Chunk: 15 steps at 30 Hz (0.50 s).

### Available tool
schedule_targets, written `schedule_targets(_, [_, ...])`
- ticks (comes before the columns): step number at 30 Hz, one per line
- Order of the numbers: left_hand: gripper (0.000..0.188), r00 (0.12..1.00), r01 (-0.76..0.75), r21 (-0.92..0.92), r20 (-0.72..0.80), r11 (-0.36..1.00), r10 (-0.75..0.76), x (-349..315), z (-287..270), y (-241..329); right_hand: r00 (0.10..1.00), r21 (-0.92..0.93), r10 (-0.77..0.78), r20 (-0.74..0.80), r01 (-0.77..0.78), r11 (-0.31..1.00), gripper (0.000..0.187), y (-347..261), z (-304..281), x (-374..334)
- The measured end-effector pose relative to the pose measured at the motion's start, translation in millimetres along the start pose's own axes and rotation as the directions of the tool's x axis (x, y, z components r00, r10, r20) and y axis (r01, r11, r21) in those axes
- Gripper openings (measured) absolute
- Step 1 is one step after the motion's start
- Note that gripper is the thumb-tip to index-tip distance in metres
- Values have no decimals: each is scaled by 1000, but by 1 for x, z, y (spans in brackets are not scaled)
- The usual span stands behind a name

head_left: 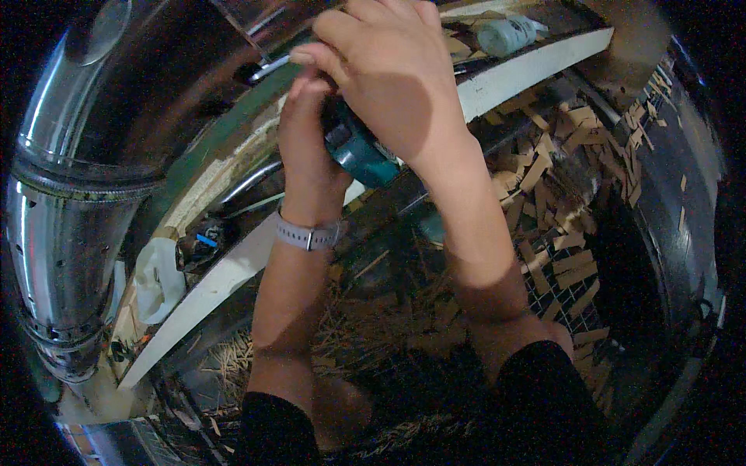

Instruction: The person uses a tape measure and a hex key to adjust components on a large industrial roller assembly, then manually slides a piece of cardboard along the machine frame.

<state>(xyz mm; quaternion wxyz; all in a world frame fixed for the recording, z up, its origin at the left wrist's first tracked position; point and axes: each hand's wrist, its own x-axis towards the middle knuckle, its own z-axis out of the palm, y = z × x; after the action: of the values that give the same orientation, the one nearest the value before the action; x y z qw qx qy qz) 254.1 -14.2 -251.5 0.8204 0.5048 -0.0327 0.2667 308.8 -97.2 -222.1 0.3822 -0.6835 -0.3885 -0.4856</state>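
Observation:
My left hand [305, 144], with a grey watch strap [311, 235] on the wrist, is closed round the side of a dark teal, rounded object [364, 155]. What kind of object it is cannot be made out, since both hands cover most of it. Over its top lies my right hand [396, 85], fingers curled and thumb close to the left hand's fingertips. What the right fingers grip is hidden. A thin metal rod [272, 70] shows just beside the right thumb.
A white-edged ledge [536, 70] crosses behind my arms. It bears a pale blue bottle [505, 35] at right and a translucent plastic container [159, 279] at left. A shiny metal duct [70, 225] stands far left. Thin brown offcuts [575, 155] litter the lower right.

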Motion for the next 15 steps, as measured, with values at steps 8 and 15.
schedule_targets(8, [30,980,-10,-263,187,965,61,55,-31,-28,1000,50,-1,-13,1,999,17,2,0,-2])
schedule_targets(15, [32,968,-105,-252,197,962,157,69,-32,-41,974,-27,1,-225,-7,1000,22,0,21,-2])
